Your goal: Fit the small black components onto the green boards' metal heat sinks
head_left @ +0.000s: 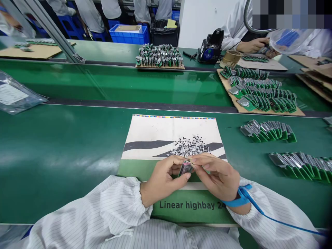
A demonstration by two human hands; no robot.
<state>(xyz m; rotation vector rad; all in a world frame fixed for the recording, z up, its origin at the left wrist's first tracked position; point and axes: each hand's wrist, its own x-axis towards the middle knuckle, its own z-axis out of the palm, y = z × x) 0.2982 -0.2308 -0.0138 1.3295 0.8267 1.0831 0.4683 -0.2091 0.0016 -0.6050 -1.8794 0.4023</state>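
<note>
My left hand (pixel 164 180) grips a small circuit board (pixel 185 168) with a grey, partly pinkish face, holding it tilted between thumb and fingers. Closed in a pinch, my right hand (pixel 219 174) touches the board's top edge; whatever its fingertips hold is too small to make out. A blue wrist strap (pixel 241 196) with a cord circles my right wrist. Just beyond both hands, a pile of tiny black and silver parts (pixel 190 145) lies on a printed cardboard sheet (pixel 145 171).
Rows of green circuit boards (pixel 267 130) lie to the right, with more boards (pixel 308 166) nearer me. Farther back, cardboard (pixel 272 110) carries several rows. A plastic bag (pixel 18 93) lies left. Across the belt (pixel 103 81), a co-worker's hands (pixel 252 45) are near a black dispenser (pixel 210 48).
</note>
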